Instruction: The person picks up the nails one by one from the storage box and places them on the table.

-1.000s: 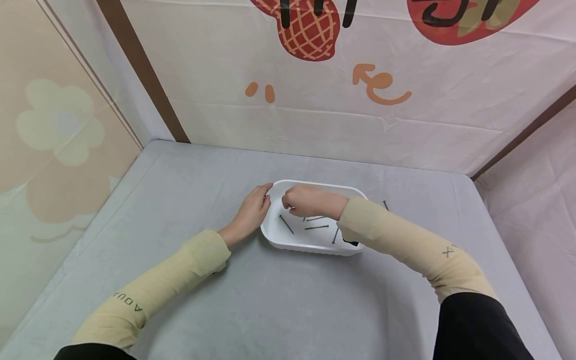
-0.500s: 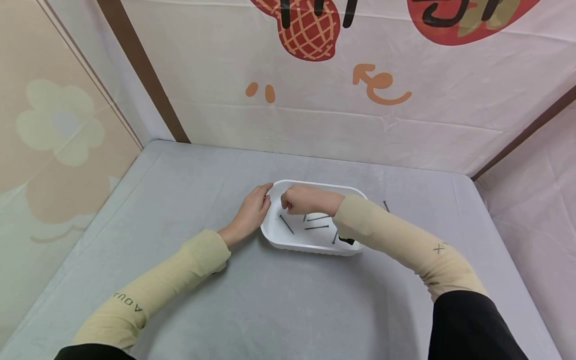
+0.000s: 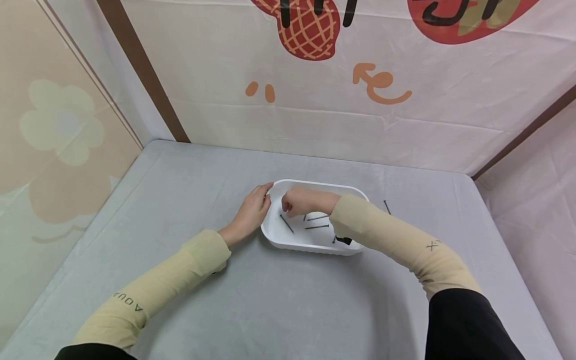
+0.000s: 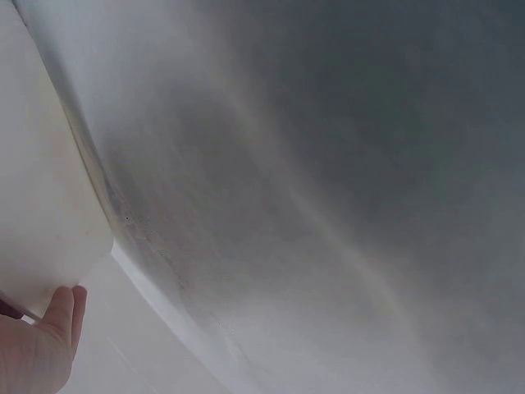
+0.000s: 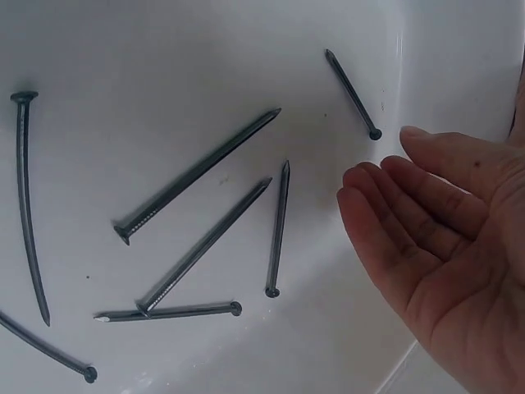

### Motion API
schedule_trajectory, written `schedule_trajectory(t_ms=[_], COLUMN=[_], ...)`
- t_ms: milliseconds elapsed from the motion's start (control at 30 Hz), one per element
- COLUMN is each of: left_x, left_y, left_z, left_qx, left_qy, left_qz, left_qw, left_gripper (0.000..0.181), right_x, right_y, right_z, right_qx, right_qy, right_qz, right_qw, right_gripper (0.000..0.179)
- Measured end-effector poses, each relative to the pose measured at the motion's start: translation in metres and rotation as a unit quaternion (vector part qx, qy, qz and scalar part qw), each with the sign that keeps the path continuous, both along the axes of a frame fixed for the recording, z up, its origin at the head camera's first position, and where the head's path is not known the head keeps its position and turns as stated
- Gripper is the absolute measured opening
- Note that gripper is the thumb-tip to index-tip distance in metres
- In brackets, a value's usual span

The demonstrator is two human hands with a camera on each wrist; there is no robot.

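A white oval-ended tray (image 3: 310, 247) stands on the table. My left hand (image 3: 249, 212) grips its left end; in the left wrist view, fingers (image 4: 59, 316) lie along the outer wall at the rim. My right hand (image 3: 306, 201) is low inside the tray, palm showing in the right wrist view. Its fingers (image 5: 373, 234) curve loosely, thumb apart, with nothing between them. Just past the thumb tip lies a short steel nail (image 5: 353, 94). Several other nails, such as a long nail (image 5: 201, 174) and a bent nail (image 5: 26, 205), lie scattered on the tray floor.
One more nail (image 3: 387, 207) lies on the grey tabletop (image 3: 288, 300) right of the tray. Printed cloth walls (image 3: 315, 125) rise behind the table and at both sides. My right sleeve (image 3: 378, 230) crosses over the tray's right end.
My right hand has dipped slightly lower in the tray, and its forearm has swung a little to the left. The left hand and the tray stay put.
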State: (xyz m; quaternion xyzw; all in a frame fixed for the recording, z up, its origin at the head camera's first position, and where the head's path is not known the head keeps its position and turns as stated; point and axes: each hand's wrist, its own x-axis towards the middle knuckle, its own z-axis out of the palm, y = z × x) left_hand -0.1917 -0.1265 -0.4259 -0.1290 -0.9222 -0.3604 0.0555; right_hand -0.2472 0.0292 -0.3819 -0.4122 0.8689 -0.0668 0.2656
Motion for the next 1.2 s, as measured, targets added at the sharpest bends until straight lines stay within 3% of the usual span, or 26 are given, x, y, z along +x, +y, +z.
schedule_trajectory(t_ms=[567, 1200], left_x=[0.0, 0.001], left_y=[-0.001, -0.001], left_z=[0.0, 0.0], left_qx=[0.0, 0.012], left_qy=[0.009, 0.009], left_qz=[-0.003, -0.004], left_qw=[1.0, 0.9999], left_gripper=[0.038, 0.038], right_x=[-0.002, -0.002], right_y=[-0.007, -0.014], right_z=[-0.013, -0.017], right_qx=[0.011, 0.041], right_qy=[-0.086, -0.067], right_qz=[-0.081, -0.082], right_qw=[0.9929, 0.9936], right_gripper=[0.016, 0.019])
